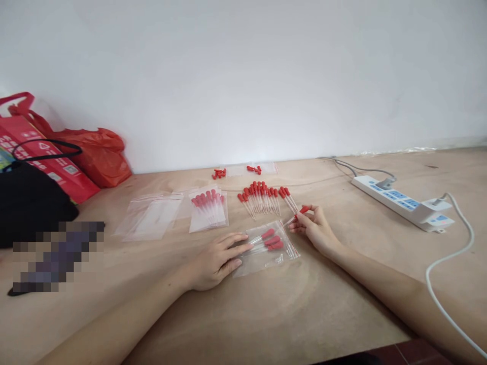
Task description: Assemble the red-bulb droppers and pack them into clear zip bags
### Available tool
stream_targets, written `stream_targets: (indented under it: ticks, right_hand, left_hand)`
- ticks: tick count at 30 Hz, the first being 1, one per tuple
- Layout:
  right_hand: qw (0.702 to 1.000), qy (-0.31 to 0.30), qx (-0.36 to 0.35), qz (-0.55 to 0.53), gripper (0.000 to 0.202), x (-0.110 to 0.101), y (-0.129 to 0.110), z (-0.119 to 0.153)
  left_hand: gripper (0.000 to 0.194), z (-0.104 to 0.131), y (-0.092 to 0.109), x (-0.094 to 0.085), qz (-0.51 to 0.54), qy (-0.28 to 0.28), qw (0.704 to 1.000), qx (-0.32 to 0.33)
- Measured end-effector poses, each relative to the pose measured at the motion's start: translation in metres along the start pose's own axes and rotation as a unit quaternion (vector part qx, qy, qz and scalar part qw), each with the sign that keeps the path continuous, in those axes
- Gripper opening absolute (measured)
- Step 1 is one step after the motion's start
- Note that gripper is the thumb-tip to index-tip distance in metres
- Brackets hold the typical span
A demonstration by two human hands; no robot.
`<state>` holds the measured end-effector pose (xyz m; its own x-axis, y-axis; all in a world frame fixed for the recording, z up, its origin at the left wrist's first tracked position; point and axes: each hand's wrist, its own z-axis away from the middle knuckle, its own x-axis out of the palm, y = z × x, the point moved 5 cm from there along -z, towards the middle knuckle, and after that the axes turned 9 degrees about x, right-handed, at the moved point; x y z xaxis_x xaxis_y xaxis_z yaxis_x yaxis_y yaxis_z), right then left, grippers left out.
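A clear zip bag (pixel 262 260) lies in front of me with several red-bulbed glass droppers (pixel 274 242) inside. My left hand (pixel 216 261) rests at the bag's left end, its fingers stretched out and touching the plastic. Between the thumb and fingers of my right hand (pixel 314 230) is a single dropper (pixel 303 210), its red bulb pointing up and right. The thin end of that dropper is at the bag's right, open-looking edge; whether it is inside I cannot tell. Just beyond the bag, loose droppers (pixel 261 195) lie side by side in a row.
Filled bags of droppers (pixel 208 208) and flat zip bags (pixel 152 215) lie to the left. Loose red bulbs (pixel 219 174) sit near the wall. A power strip (pixel 403 200) with a white cable (pixel 445 263) is on the right. Red shopping bags (pixel 91 154) stand far left.
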<state>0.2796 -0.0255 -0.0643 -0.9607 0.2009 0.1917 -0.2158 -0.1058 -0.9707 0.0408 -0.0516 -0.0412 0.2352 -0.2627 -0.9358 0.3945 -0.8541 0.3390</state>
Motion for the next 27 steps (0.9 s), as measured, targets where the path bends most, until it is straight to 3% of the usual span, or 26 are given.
stream_targets:
  ticks: [6,10,14,23,27]
  right_hand:
    - [0.977,-0.145,0.002,0.153,0.034,0.007,0.005,0.001]
    - [0.956,-0.187,-0.025,0.225,0.031,0.005,0.005,-0.005]
    - [0.942,-0.239,-0.037,0.233,0.033,0.012,0.006,-0.002]
    - [0.921,-0.283,-0.063,0.259,0.026,0.02,0.003,0.004]
    - [0.934,-0.266,-0.039,0.236,0.028,0.021,0.003,0.005]
  left_hand:
    - [0.04,0.0,0.001,0.0,0.0,-0.004,1.0,-0.004]
    - [0.04,-0.001,0.0,-0.001,0.009,0.004,1.0,-0.002]
    - [0.039,-0.001,0.0,-0.002,0.012,0.013,1.0,0.003]
    - [0.04,-0.001,0.001,-0.001,0.003,0.007,1.0,0.002]
    - [0.04,-0.001,0.001,-0.001,-0.002,0.011,1.0,0.008]
